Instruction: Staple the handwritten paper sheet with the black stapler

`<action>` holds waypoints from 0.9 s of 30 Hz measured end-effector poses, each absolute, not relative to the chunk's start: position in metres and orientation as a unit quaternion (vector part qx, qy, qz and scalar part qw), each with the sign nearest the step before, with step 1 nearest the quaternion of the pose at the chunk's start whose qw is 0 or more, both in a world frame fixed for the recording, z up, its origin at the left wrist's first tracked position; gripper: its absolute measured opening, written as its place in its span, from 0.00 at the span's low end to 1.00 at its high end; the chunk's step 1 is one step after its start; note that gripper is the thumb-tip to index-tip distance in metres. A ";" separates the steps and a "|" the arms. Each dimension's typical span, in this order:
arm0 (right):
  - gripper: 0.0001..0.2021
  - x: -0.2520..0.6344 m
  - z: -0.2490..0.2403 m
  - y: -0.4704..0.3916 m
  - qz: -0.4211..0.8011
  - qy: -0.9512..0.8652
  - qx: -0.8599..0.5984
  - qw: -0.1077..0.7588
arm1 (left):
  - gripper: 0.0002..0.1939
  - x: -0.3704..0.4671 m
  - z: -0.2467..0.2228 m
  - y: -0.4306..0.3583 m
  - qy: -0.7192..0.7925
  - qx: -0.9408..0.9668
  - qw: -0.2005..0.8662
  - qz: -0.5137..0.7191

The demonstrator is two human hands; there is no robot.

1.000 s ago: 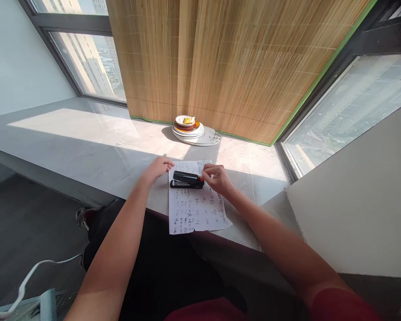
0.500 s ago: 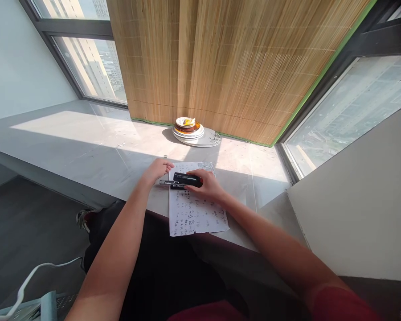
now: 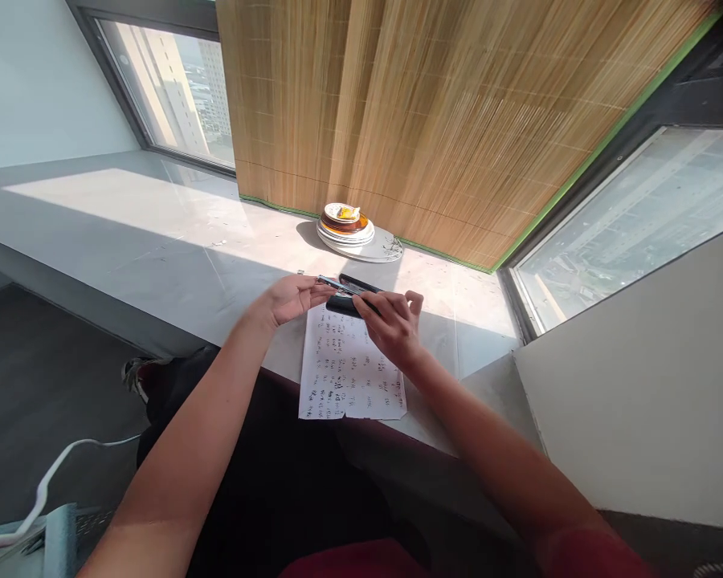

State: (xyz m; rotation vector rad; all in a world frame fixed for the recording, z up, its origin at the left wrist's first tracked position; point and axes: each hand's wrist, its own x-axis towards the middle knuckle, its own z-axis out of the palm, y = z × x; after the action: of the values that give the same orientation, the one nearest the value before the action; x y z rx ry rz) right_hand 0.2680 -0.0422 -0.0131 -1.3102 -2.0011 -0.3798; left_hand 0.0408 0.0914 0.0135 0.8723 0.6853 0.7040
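An opened black stapler (image 3: 345, 305) is raised over a sheet of handwritten paper (image 3: 353, 373). Its black top and base are spread apart, and a silver metal strip sticks out between them toward the left. My right hand (image 3: 394, 325) is closed around the stapler's right end. At the left end, my left hand (image 3: 292, 299) has its palm partly turned up and its fingers on the metal strip. Some of those fingertips are hidden behind the stapler.
A stack of plates (image 3: 345, 229) rests on an oval platter (image 3: 389, 250) beyond my hands. Behind it hangs a bamboo blind (image 3: 367, 104) between two windows. The light ledge (image 3: 174, 265) ends at a front edge close to my body. A white cable (image 3: 54, 474) runs at lower left.
The stapler has been lifted and tilted, and its parts are spread wider. My left hand has moved right to its end and turned palm up. The view has shifted slightly.
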 end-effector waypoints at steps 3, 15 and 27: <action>0.21 0.268 -0.015 -0.041 -0.158 -0.773 -0.504 0.350 | 0.17 0.042 0.010 0.091 0.296 0.402 0.799 0.334; 0.17 0.267 -0.016 -0.040 -0.172 -0.768 -0.502 0.360 | 0.14 0.040 0.004 0.095 0.284 0.404 0.798 0.346; 0.17 0.257 -0.010 -0.041 -0.138 -0.724 -0.544 0.401 | 0.16 0.041 0.000 0.099 0.304 0.395 0.783 0.372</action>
State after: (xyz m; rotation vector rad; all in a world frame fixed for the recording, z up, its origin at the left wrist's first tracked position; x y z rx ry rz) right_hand 0.2566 -0.0407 -0.0105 -1.3751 -1.8312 -0.3487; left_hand 0.0406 0.0986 -0.0001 0.8515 0.6558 0.8028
